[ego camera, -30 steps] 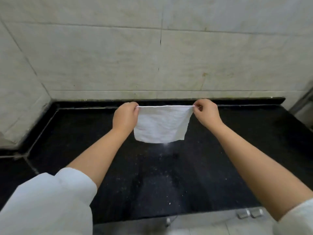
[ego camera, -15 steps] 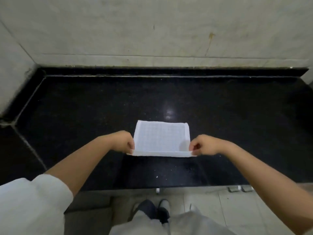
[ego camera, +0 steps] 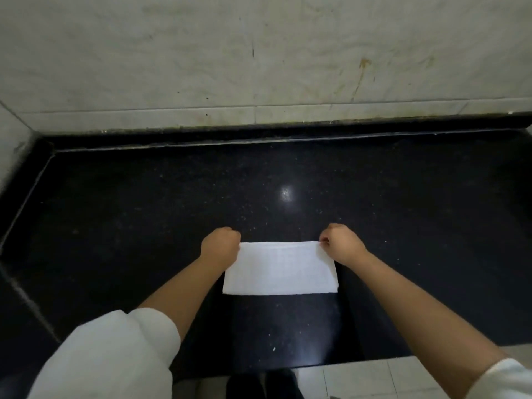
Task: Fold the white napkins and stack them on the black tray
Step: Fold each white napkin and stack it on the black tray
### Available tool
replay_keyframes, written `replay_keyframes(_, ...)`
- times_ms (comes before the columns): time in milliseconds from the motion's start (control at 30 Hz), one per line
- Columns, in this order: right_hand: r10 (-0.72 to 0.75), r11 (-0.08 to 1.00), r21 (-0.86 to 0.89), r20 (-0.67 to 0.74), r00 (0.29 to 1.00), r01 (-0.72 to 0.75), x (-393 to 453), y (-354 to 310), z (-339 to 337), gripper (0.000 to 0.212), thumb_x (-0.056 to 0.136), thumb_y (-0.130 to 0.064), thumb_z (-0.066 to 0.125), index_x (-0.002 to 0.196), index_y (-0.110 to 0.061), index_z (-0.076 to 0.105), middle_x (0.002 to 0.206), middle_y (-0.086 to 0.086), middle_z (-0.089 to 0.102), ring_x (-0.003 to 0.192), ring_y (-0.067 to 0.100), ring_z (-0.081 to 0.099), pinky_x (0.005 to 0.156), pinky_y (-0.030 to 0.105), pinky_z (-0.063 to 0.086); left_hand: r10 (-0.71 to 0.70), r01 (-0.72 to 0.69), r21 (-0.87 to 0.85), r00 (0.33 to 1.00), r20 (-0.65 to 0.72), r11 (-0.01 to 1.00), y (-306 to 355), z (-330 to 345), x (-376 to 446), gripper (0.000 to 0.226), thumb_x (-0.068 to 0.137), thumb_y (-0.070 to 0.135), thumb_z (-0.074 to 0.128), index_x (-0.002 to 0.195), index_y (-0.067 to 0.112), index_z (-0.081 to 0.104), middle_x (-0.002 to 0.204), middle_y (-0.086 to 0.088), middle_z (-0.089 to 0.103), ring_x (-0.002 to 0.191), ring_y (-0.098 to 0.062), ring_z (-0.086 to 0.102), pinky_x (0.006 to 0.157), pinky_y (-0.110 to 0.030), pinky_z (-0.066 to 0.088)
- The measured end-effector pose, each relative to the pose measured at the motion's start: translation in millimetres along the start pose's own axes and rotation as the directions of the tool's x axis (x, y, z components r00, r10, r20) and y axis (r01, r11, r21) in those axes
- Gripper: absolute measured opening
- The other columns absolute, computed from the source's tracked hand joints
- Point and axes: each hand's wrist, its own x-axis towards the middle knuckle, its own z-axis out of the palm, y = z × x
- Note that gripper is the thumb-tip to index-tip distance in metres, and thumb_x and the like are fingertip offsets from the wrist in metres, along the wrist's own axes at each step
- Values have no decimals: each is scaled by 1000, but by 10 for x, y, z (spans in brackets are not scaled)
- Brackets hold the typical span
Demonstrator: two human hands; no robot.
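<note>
- Left hand [ego camera: 221, 245]: fingers curled, pinching the napkin's far left corner; sits at the napkin's 10 o'clock
- Napkin [ego camera: 280, 267]: white, folded to a rectangle, flat on the black counter [ego camera: 115, 226]; long axis 9-to-3; both hands equally near, at the far edge
- Right hand [ego camera: 341, 243]: fingers curled, pinching the far right corner; at 2 o'clock
- Tray: not in view
- Writing, labels: none legible

Head camera looks steeply down, close over the black counter [ego camera: 144, 226].

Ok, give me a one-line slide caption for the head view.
Both hands, left hand and right hand, pinch the far corners of a white napkin folded on the black counter.
</note>
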Motion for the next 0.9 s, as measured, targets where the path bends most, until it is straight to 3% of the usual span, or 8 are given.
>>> replay_keyframes(133, -24, 1000, -20, 8, 1000, 24, 60, 42, 136, 27, 89, -2, 41, 105, -2, 63, 117, 13, 55, 114, 28, 48, 93, 33, 45, 36, -36, 11, 999, -3, 999, -61, 116, 129, 25, 97, 19, 41, 112, 9, 58, 116, -7, 57, 106, -19, 55, 87, -29, 47)
replay_keyframes(300, -75, 995, -68, 31, 997, 77, 53, 58, 151, 24, 91, -6, 40, 105, -3, 59, 115, 12, 54, 111, 25, 48, 88, 29, 41, 137, -137, 18, 991, -10, 990, -141, 160, 163, 25, 98, 21, 39, 111, 11, 57, 113, -4, 58, 105, -15, 52, 90, -26, 44)
replay_keyframes(467, -87, 996, 2, 118, 989, 87, 103, 74, 13, 21, 90, -5, 43, 101, -1, 61, 112, 12, 52, 101, 25, 54, 81, 25, 42, 226, -216, -138, 972, 68, 967, -186, 83, 209, 9, 96, 19, 42, 92, 15, 50, 99, -1, 48, 91, -11, 46, 78, -21, 39)
replay_keyframes(600, -135, 991, 41, 195, 971, 130, 71, 45, -115, 17, 88, -4, 46, 94, -2, 62, 93, 4, 46, 87, 19, 50, 74, 21, 37, 328, -313, -167, 942, 75, 935, -242, 46, 174, 31, 99, 15, 37, 127, 9, 47, 121, -7, 46, 99, -15, 49, 87, -17, 41)
replay_keyframes(667, -155, 988, 50, 212, 965, 148, 35, 4, -262, 12, 86, -4, 48, 84, -8, 59, 87, 2, 51, 82, 16, 48, 69, 20, 34, 365, -350, -170, 929, 66, 921, -287, -13, 155, 31, 99, 15, 35, 121, 3, 54, 108, -3, 41, 91, -11, 43, 74, -7, 37)
replay_keyframes(700, -163, 987, 40, 195, 967, 158, 15, -23, -368, 11, 84, -4, 49, 84, -8, 59, 84, 3, 53, 80, 16, 49, 65, 19, 32, 368, -353, -180, 928, 55, 918, -304, -81, 155, 30, 99, 14, 37, 115, 0, 58, 104, 0, 39, 91, -11, 44, 73, -7, 36)
replay_keyframes(800, -182, 983, 19, 22, 983, 182, -20, -67, -726, 15, 81, -2, 52, 91, -1, 63, 87, 14, 62, 86, 27, 55, 65, 25, 31, 382, -390, -136, 920, -84, 911, -366, -425, 165, 28, 96, 16, 42, 106, 2, 64, 106, -9, 53, 103, -23, 53, 88, -26, 39)
replay_keyframes(900, -237, 970, -6, -223, 946, 242, -70, -72, -959, 20, 80, 0, 54, 98, -1, 64, 99, 15, 65, 97, 30, 55, 75, 26, 33, 443, -473, 1, 825, -350, 881, -432, -800, 116, 37, 83, 27, 42, 93, 4, 70, 94, -14, 66, 91, -31, 60, 80, -33, 45)
